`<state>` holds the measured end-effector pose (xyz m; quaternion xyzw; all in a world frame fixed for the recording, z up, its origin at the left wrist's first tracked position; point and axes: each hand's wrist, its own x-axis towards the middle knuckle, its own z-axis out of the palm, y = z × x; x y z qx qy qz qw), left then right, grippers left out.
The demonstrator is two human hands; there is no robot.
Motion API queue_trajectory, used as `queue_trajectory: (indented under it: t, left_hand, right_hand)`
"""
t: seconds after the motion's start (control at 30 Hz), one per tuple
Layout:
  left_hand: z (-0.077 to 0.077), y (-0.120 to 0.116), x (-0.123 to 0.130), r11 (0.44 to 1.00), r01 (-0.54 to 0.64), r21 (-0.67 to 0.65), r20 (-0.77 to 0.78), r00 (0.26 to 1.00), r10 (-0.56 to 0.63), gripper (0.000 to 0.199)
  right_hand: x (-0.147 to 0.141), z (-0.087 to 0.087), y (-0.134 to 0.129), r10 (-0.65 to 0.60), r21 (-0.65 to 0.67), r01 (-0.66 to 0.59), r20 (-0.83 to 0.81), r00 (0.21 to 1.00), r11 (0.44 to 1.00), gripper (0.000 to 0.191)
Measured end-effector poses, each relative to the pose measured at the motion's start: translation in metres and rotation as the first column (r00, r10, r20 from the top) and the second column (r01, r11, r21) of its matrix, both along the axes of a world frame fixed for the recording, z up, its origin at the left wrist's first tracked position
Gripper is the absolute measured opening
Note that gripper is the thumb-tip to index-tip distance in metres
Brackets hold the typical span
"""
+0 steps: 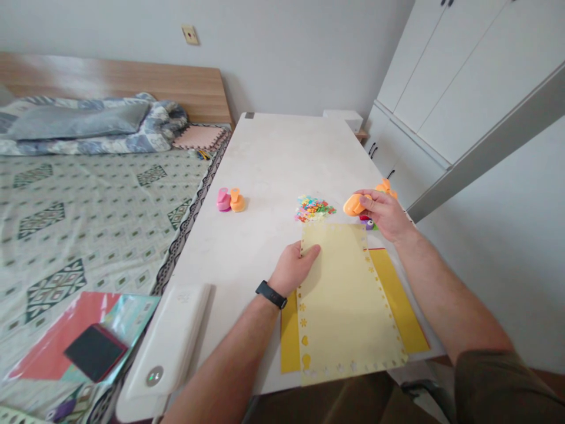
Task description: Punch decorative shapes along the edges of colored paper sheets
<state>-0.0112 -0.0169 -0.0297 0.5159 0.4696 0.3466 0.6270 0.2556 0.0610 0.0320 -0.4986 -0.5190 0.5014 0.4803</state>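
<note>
My left hand (pixel 295 266) grips the left edge of a pale yellow sheet of paper (pixel 342 300), thumb on top. Small flower, leaf and other shapes are punched along the sheet's borders. Under it lies darker yellow paper (pixel 392 294). My right hand (pixel 385 213) is closed around an orange craft punch (pixel 354 205), held just beyond the sheet's far right corner. A heap of colourful paper cut-outs (pixel 314 207) lies past the sheet's far edge. More craft punches (pixel 386 188), partly hidden by my right hand, stand at the table's right side.
A pink craft punch (pixel 223 200) and another orange one (pixel 237 201) stand on the white table (pixel 286 153), left of the cut-outs. A white power bank-like device (pixel 170 335) lies at the near left edge. The bed (pixel 106 218) adjoins the left side, cabinets (pixel 445 70) the right.
</note>
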Motion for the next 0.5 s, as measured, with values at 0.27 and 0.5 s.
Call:
queue_trajectory:
  t: [0.27, 0.5]
  left_hand:
    - [0.002, -0.001, 0.001, 0.997, -0.023, 0.078, -0.071, 0.997, 0.029, 0.039]
    - [0.002, -0.001, 0.000, 0.995, -0.091, 0.039, -0.047, 0.995, 0.093, 0.031]
  right_hand:
    - [-0.047, 0.022, 0.012, 0.132, 0.069, -0.143, 0.148, 0.980, 0.987, 0.050]
    - [-0.131, 0.049, 0.039, 0.351, 0.023, -0.359, 0.169, 0.921, 0.933, 0.052]
